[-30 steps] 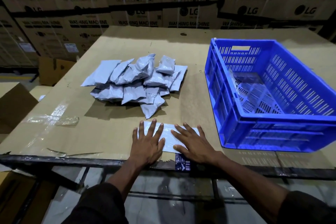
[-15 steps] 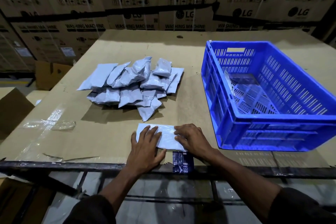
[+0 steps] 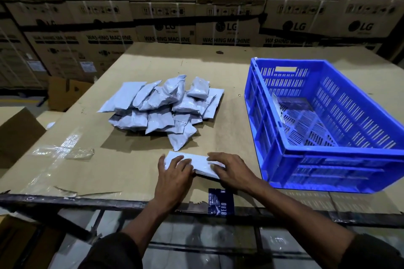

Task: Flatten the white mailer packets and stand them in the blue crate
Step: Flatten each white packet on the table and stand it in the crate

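A flat white plastic mailer packet [image 3: 197, 165] is gripped at its ends by the left hand [image 3: 175, 172] and right hand [image 3: 229, 169] on the cardboard-covered table [image 3: 131, 170], with the slatted blue plastic crate [image 3: 328, 172] at three o'clock.

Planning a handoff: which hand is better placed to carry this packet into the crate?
Right hand: it holds the packet on the end nearest the blue crate.
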Action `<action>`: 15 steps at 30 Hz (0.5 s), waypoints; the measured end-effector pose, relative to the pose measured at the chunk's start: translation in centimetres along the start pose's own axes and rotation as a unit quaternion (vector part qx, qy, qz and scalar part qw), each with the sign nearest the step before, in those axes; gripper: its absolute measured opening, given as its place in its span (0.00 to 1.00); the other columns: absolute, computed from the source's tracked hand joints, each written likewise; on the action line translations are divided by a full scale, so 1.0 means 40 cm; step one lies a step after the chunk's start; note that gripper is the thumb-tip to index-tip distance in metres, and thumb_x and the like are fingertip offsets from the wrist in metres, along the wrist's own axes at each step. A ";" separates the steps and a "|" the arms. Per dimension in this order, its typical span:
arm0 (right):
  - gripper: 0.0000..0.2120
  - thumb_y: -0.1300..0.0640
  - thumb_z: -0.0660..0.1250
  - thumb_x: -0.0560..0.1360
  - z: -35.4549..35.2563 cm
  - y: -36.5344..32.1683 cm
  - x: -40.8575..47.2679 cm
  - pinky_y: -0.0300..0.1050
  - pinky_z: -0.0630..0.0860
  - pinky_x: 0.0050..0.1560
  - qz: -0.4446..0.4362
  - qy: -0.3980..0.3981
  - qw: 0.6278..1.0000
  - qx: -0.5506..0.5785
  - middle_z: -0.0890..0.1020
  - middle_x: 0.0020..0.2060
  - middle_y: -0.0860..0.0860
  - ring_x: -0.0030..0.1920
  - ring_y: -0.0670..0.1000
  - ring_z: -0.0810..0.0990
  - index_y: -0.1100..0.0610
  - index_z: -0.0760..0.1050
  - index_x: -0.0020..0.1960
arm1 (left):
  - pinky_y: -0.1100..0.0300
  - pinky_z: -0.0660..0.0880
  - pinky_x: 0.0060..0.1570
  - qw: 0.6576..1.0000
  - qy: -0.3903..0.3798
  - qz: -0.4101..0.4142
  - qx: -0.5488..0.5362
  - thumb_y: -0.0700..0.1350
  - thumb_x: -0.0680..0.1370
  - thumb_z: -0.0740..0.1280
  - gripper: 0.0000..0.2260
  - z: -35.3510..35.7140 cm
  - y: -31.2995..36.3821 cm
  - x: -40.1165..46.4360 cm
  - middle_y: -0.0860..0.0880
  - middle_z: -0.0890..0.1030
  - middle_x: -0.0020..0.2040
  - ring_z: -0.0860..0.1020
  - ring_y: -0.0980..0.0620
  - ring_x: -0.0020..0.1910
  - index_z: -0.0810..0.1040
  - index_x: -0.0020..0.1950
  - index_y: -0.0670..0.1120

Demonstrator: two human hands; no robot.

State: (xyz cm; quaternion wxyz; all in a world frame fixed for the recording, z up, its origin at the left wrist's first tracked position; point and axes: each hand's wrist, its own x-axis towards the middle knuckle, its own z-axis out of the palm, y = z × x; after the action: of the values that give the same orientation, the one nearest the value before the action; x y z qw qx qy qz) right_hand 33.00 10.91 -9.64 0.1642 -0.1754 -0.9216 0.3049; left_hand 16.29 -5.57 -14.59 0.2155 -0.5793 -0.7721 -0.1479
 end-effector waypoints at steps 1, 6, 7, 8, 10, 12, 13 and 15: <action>0.12 0.56 0.66 0.78 -0.006 -0.009 -0.003 0.50 0.70 0.69 -0.055 0.008 0.998 -0.031 0.79 0.66 0.46 0.67 0.54 0.76 0.51 0.82 0.60 | 0.30 0.65 0.66 1.000 0.003 -0.005 0.002 0.50 0.78 0.69 0.07 -0.006 -0.005 0.009 0.50 0.84 0.58 0.80 0.43 0.61 0.81 0.50 0.48; 0.11 0.51 0.65 0.78 -0.050 -0.029 -0.014 0.63 0.60 0.69 -0.237 -0.104 0.947 -0.192 0.75 0.69 0.39 0.76 0.60 0.64 0.46 0.81 0.59 | 0.29 0.62 0.66 0.999 0.002 0.027 0.020 0.49 0.71 0.76 0.12 -0.046 -0.042 0.054 0.51 0.82 0.50 0.80 0.45 0.57 0.77 0.51 0.50; 0.11 0.51 0.64 0.78 -0.056 -0.036 -0.008 0.63 0.60 0.69 -0.248 -0.132 0.935 -0.217 0.76 0.68 0.39 0.76 0.60 0.64 0.46 0.81 0.58 | 0.29 0.62 0.66 0.999 0.010 0.047 0.023 0.49 0.72 0.75 0.12 -0.046 -0.052 0.063 0.51 0.81 0.48 0.81 0.46 0.55 0.78 0.51 0.49; 0.10 0.50 0.63 0.78 -0.059 -0.040 -0.001 0.61 0.63 0.68 -0.255 -0.155 0.922 -0.245 0.78 0.66 0.39 0.74 0.60 0.67 0.45 0.80 0.56 | 0.29 0.62 0.66 0.997 0.018 0.065 0.024 0.49 0.74 0.73 0.08 -0.047 -0.061 0.072 0.51 0.81 0.46 0.81 0.46 0.54 0.79 0.50 0.49; 0.07 0.49 0.62 0.78 -0.065 -0.054 0.022 0.53 0.74 0.57 -0.252 -0.191 0.898 -0.305 0.81 0.55 0.41 0.62 0.55 0.76 0.45 0.79 0.50 | 0.29 0.61 0.68 0.994 0.046 0.097 0.024 0.47 0.79 0.63 0.07 -0.049 -0.068 0.091 0.51 0.81 0.44 0.82 0.47 0.52 0.80 0.49 0.48; 0.05 0.50 0.62 0.77 -0.068 -0.064 0.046 0.50 0.76 0.41 -0.217 -0.215 0.896 -0.322 0.81 0.47 0.46 0.49 0.54 0.79 0.47 0.76 0.46 | 0.30 0.61 0.69 0.990 0.076 0.117 0.015 0.45 0.81 0.59 0.11 -0.057 -0.063 0.108 0.49 0.83 0.46 0.83 0.46 0.54 0.82 0.50 0.47; 0.03 0.51 0.64 0.77 -0.069 -0.066 0.054 0.50 0.76 0.38 -0.198 -0.223 0.899 -0.322 0.81 0.46 0.48 0.45 0.54 0.79 0.47 0.76 0.47 | 0.30 0.61 0.70 0.989 0.093 0.118 0.008 0.46 0.83 0.58 0.13 -0.063 -0.058 0.117 0.48 0.84 0.51 0.83 0.44 0.57 0.82 0.52 0.47; 0.01 0.52 0.66 0.77 -0.073 -0.064 0.067 0.50 0.78 0.37 -0.176 -0.215 0.905 -0.323 0.82 0.44 0.49 0.41 0.54 0.80 0.48 0.76 0.48 | 0.30 0.61 0.71 0.991 0.113 0.075 0.006 0.51 0.87 0.53 0.19 -0.083 -0.041 0.127 0.44 0.80 0.66 0.76 0.40 0.69 0.81 0.62 0.46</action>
State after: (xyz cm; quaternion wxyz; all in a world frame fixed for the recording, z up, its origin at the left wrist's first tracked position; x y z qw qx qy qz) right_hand 31.25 11.58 -5.32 -0.0528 0.0163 -0.9984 -0.0128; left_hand 14.03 -3.39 -9.13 0.3154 -0.6138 -0.6981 -0.1910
